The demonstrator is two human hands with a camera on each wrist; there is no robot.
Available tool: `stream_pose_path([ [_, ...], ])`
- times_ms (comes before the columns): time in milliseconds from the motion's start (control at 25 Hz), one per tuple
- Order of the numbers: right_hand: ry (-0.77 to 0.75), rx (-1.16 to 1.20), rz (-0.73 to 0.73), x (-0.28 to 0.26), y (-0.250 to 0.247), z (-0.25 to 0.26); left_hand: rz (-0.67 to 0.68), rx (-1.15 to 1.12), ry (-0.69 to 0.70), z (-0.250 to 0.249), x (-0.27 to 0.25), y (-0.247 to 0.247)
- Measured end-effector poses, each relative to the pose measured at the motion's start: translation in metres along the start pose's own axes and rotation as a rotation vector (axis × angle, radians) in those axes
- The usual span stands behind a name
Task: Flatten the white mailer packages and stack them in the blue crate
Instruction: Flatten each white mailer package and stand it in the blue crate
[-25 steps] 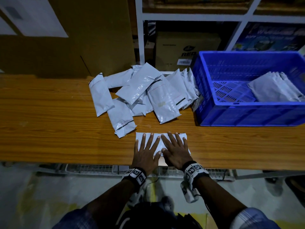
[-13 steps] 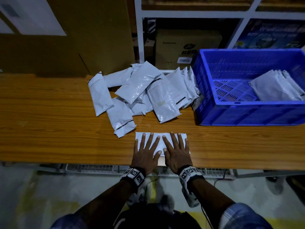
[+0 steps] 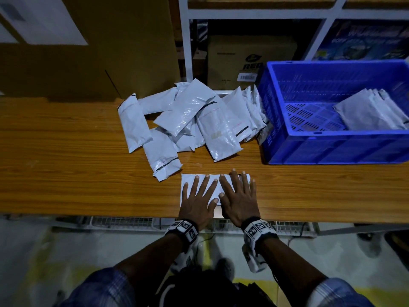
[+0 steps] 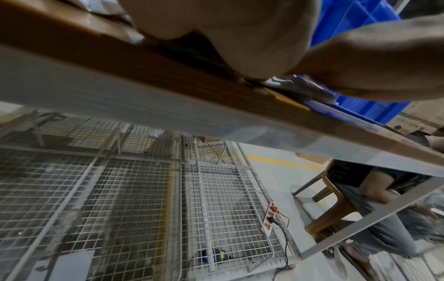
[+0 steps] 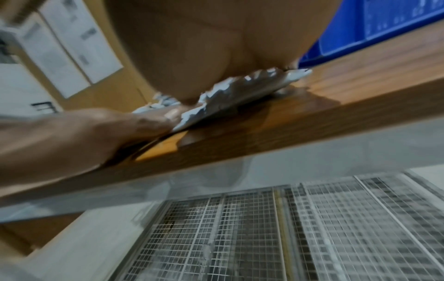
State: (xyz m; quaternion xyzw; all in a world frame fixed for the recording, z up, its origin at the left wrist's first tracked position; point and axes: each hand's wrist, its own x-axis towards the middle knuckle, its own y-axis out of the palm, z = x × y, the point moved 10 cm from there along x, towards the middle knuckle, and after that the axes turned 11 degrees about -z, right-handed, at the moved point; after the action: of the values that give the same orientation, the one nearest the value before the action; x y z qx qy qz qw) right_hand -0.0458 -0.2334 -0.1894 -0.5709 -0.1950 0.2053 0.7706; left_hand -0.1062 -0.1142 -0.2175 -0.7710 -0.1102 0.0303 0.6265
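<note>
A white mailer (image 3: pixel 188 178) lies flat near the front edge of the wooden table (image 3: pixel 66 173). My left hand (image 3: pixel 199 196) and right hand (image 3: pixel 240 193) press side by side on it with straight, spread fingers. In the right wrist view the mailer (image 5: pixel 240 91) is crinkled under my right palm (image 5: pixel 204 53). Behind it lies a loose pile of several white mailers (image 3: pixel 190 120). The blue crate (image 3: pixel 332 149) stands at the right and holds a stack of flattened mailers (image 3: pixel 371 111) at its right side.
A big brown cardboard box (image 3: pixel 88 52) stands behind the table at left. A white shelf frame (image 3: pixel 254 14) with a carton (image 3: pixel 247 60) is behind the pile. A wire rack (image 4: pixel 144 199) and a power strip (image 4: pixel 270 218) sit under the table.
Both hands stay pressed on the mailer; the right hand has slid slightly forward and to the right over it. The pile and crate are unchanged.
</note>
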Motion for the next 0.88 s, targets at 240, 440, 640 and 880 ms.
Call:
stream_pose_path([
  [240,0.009,-0.026,0.018,-0.006,0.017,-0.008,0.015,0.011,0.008,-0.004,0.0,0.002],
  [440,0.017,-0.022,0.009,-0.007,0.021,-0.01,0.039,0.01,0.035,-0.007,-0.001,0.002],
  [640,0.006,-0.022,0.02,-0.007,0.02,-0.01,0.111,-0.003,0.104,0.002,0.002,-0.001],
  [880,0.012,0.071,0.075,-0.005,0.016,-0.01,0.197,0.104,0.219,0.007,0.013,-0.005],
])
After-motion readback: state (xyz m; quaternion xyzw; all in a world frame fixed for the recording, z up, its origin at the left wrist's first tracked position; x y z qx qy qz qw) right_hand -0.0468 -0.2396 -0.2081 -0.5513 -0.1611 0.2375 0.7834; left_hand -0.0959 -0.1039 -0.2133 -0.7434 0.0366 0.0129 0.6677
